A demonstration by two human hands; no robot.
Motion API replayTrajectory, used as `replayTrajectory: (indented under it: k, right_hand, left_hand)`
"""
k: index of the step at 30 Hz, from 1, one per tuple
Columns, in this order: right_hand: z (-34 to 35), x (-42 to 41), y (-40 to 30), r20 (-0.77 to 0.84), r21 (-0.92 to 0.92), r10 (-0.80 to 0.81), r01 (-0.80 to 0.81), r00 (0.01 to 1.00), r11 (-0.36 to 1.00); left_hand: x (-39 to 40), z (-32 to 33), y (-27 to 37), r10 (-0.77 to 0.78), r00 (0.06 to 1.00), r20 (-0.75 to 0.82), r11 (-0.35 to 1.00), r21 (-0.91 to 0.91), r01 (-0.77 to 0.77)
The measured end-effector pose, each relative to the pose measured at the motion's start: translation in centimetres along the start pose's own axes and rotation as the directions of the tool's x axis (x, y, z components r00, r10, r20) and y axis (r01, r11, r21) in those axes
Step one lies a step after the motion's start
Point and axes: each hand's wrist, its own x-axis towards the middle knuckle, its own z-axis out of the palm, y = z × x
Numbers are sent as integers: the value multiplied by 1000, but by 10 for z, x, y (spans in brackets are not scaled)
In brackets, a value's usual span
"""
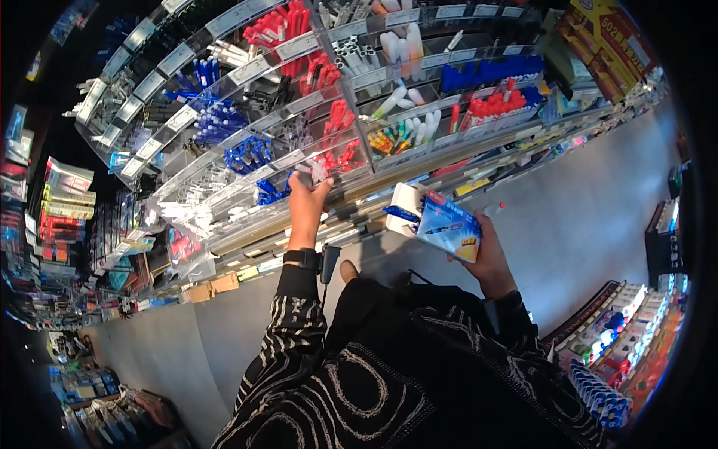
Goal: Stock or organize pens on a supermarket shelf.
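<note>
My right hand [492, 255] grips a blue printed cardboard pen box [449, 227]. The box's white end flap [405, 205] is folded open, and blue pens [401, 212] poke out of that end. At the front row of a clear acrylic pen display, my left hand [305, 205] reaches in beside a bunch of blue pens [270, 192]. Its fingertips are partly hidden, so whether they pinch a pen is unclear. Just beyond them are white-tipped pens [318, 167] and red pens [345, 159]. More blue pens [247, 155] stand in the row behind.
Tiered compartments hold clear pens [202, 191], red-capped markers [496, 106] and blue markers [488, 73]. Label strips [297, 46] edge the tiers. A yellow-and-red carton [608, 42] stands at the far right. Below lies grey floor [589, 185] with a small red item [502, 205]; lit shelves [611, 331] stand lower right.
</note>
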Motion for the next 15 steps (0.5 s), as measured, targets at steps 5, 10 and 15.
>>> replayTrajectory:
  k: [5,10,15]
  right_hand:
    - [13,-12,-3,37,-494,-216,206,976,845]
    - [0,-11,1,168,-627,-301,337,939,702]
    - [10,-6,-1,15,-456,-166,154,986,876]
  left_hand:
    - [-3,5,-3,32,999,25,998,53,-33]
    - [-1,7,-2,255,967,-20,925,297,-238]
    - [-6,10,-1,373,928,-14,827,457,-326]
